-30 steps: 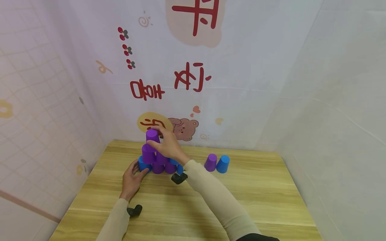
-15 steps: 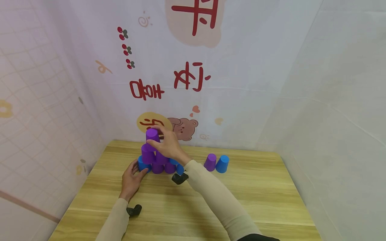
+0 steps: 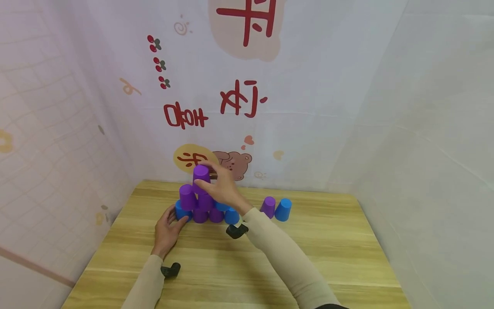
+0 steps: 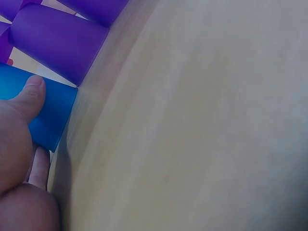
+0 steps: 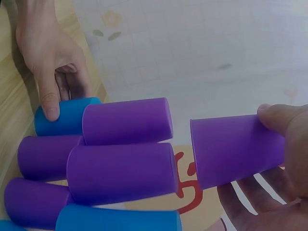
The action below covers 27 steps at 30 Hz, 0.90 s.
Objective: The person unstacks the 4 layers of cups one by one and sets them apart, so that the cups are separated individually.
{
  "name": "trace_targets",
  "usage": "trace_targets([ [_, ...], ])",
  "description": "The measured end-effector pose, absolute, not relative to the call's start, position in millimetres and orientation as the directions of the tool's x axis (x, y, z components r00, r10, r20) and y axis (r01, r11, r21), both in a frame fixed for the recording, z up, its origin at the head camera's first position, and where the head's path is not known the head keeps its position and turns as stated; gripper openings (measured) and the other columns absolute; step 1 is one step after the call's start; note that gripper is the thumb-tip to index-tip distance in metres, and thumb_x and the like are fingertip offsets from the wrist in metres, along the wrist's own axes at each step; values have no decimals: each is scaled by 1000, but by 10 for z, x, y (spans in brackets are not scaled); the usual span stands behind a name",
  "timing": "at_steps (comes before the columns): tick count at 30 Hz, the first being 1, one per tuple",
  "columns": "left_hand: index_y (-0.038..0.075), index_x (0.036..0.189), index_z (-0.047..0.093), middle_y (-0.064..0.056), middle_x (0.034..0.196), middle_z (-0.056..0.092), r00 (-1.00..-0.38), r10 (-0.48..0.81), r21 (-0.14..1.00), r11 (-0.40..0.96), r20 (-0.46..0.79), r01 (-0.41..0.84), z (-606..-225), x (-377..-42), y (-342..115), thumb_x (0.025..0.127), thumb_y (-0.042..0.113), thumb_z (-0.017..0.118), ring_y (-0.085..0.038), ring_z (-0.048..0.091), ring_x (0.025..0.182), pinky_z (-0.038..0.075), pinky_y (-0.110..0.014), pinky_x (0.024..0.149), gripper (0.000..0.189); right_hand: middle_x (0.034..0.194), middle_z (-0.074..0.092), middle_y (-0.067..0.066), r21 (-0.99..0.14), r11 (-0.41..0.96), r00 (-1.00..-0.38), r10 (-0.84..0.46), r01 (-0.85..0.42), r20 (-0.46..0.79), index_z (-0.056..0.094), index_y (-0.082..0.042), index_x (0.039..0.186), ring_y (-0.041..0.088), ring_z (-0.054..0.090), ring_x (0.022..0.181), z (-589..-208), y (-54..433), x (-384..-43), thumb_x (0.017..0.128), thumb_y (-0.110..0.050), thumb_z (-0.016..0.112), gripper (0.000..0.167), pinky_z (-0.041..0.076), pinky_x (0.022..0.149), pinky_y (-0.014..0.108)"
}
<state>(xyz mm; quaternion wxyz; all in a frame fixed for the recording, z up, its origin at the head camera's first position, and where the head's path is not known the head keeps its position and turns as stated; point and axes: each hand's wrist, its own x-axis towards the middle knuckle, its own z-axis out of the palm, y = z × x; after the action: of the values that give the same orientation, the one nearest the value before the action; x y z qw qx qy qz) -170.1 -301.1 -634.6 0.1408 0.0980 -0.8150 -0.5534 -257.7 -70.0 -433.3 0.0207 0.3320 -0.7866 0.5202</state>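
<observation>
The right hand [image 3: 224, 187] has its grip around an inverted purple cup [image 3: 201, 174], held just above a row of 3 cups [image 3: 188, 197] and apart from them. The left hand [image 3: 166, 235] grips the leftmost blue cup [image 3: 182, 211] in the bottom row of 4 [image 3: 200, 216], on the wooden surface [image 3: 328, 257]. To the right, 1 more purple cup [image 3: 269, 206] stands just beside 1 blue cup [image 3: 283, 209].

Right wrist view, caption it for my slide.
Right hand holds a tapered purple plastic cup above stacked purple and blue cups; left hand grips a blue plastic cup.
</observation>
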Motion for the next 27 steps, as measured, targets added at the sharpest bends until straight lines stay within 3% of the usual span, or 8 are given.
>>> trace_targets([
  [5, 3, 171, 45, -31, 168, 55, -941, -311, 926, 376, 133, 7, -6350, -1690, -3008, 108, 25, 81, -49, 60, 152, 50, 0, 112, 75, 138, 78, 10, -805, 240, -786, -482, -542, 386, 65, -16, 153, 28, 78, 128, -4350, -555, -2575, 105, -24, 84, 53, 69, 112, 41],
  [8, 4, 171, 45, -30, 169, 55, -942, -311, 929, 370, 124, 0, -6333, -1677, -2996, 108, 26, 81, -48, 59, 154, 50, -3, 115, 75, 138, 78, 11, -796, 241, -784, -471, -555, 404, 65, -13, 153, 29, 78, 129, -4345, -444, -2585, 104, -21, 85, 53, 69, 112, 41],
  [13, 6, 172, 45, -28, 170, 54, -947, -305, 933, 360, 107, -11, -6305, -1670, -2984, 108, 27, 80, -46, 57, 157, 52, -35, 128, 75, 138, 78, 14, -781, 223, -766, -470, -583, 438, 65, -12, 153, 29, 77, 128, -4302, -231, -2598, 103, -15, 85, 54, 69, 112, 42],
  [15, 6, 172, 45, -29, 170, 54, -947, -302, 933, 359, 108, -8, -6305, -1669, -2987, 109, 27, 80, -46, 56, 157, 53, -27, 126, 75, 138, 78, 14, -773, 222, -760, -467, -595, 451, 65, -11, 153, 30, 78, 127, -4287, -146, -2597, 103, -15, 85, 54, 70, 110, 42],
  [17, 6, 172, 45, -28, 170, 54, -947, -302, 934, 356, 107, -8, -6307, -1669, -2991, 109, 27, 80, -46, 56, 158, 52, -12, 121, 75, 137, 78, 15, -760, 220, -752, -460, -611, 472, 65, -8, 152, 32, 78, 126, -4275, -68, -2598, 102, -13, 86, 54, 70, 109, 43],
  [20, 6, 172, 44, -28, 171, 53, -948, -300, 937, 349, 103, -9, -6305, -1666, -2993, 109, 27, 80, -45, 56, 158, 42, 7, 108, 76, 136, 79, 17, -741, 228, -746, -437, -631, 501, 66, -4, 151, 34, 79, 124, -4268, 37, -2606, 101, -11, 87, 55, 71, 107, 45],
  [27, 6, 172, 44, -28, 171, 52, -948, -302, 940, 342, 98, -12, -6292, -1646, -2985, 109, 24, 80, -46, 55, 158, 43, 7, 109, 75, 136, 79, 16, -734, 237, -753, -399, -637, 524, 69, -7, 149, 34, 78, 124, -4280, 274, -2619, 100, -9, 87, 53, 71, 107, 50],
])
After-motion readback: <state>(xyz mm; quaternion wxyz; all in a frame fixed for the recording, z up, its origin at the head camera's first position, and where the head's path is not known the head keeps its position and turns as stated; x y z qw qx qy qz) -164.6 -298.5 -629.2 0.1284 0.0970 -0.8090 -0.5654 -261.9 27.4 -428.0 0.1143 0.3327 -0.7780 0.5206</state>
